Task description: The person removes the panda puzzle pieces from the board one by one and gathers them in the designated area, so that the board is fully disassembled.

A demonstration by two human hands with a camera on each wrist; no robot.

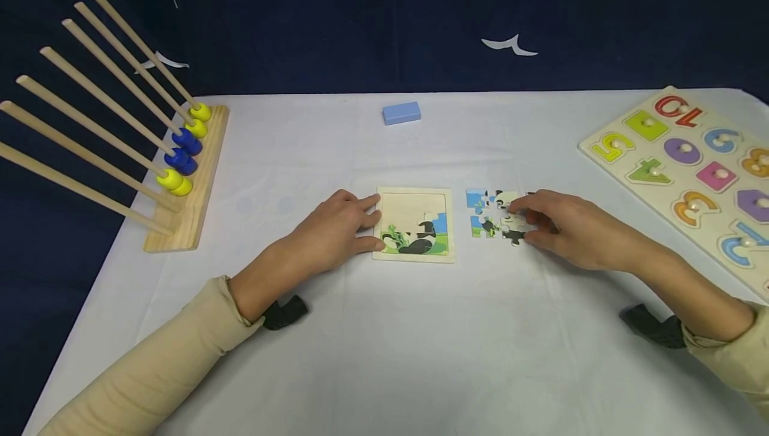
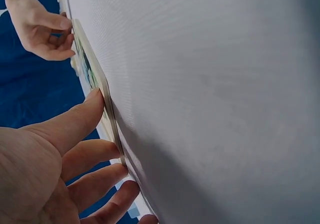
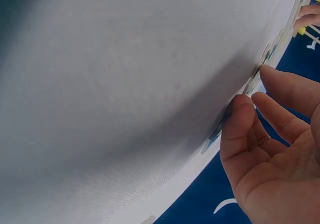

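A small wooden panda puzzle tray (image 1: 414,190) lies flat on the white-covered table, its lower part filled with picture pieces and its upper part bare wood. My left hand (image 1: 338,232) rests at its left side, thumb on the lower left corner and fingers along the rim. In the left wrist view, the thumb (image 2: 80,119) lies over the tray's edge. Loose jigsaw pieces (image 1: 477,199) lie to the right of the tray. Over their right side is my right hand (image 1: 567,228), fingertips down among the pieces, thumb and index finger apart. It hides some pieces.
A wooden peg stand (image 1: 201,205) with yellow and blue beads rises at the left. A blue block (image 1: 401,113) lies at the back. To the right is a number puzzle board (image 1: 661,172) with knobbed pieces. A dark blue curtain (image 1: 336,22) hangs behind the table.
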